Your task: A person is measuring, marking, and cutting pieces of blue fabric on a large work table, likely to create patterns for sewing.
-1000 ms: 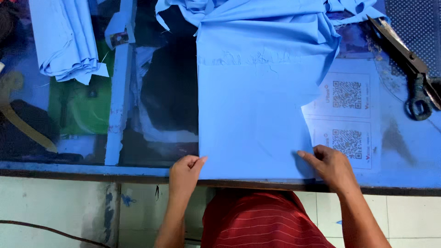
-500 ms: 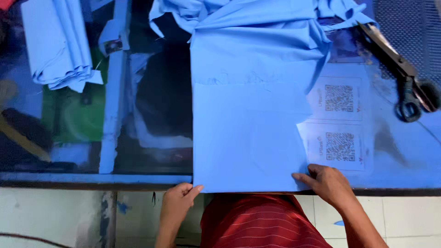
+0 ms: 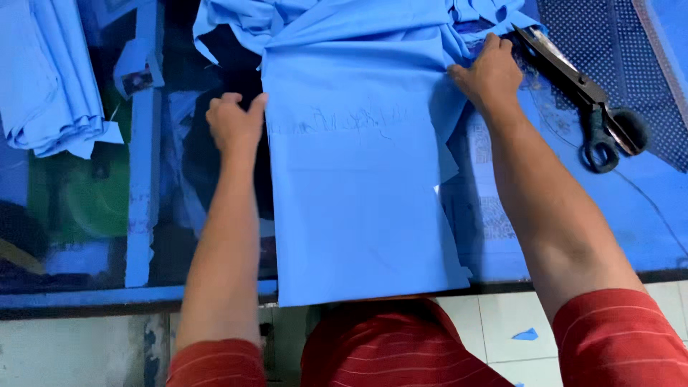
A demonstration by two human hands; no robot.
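Observation:
A folded sheet of light blue cloth (image 3: 358, 193) lies flat on a glass-topped table, its near edge at the table's front. Faint chalk marks cross its upper part. My left hand (image 3: 233, 122) rests at the cloth's left edge, fingers curled against the fold. My right hand (image 3: 491, 72) presses on the cloth's upper right edge, where the fabric bunches. More of the same blue cloth (image 3: 337, 21) is crumpled at the far end.
Large black scissors (image 3: 588, 100) lie shut on the table right of my right hand. A stack of folded blue cloth (image 3: 50, 79) sits at the far left. White paper sheets (image 3: 487, 208) lie under the cloth's right side. Tiled floor shows below the table edge (image 3: 107, 297).
Both hands have moved from the cloth's near corners up along its sides to the far part. The cloth now lies closer to the front edge in view.

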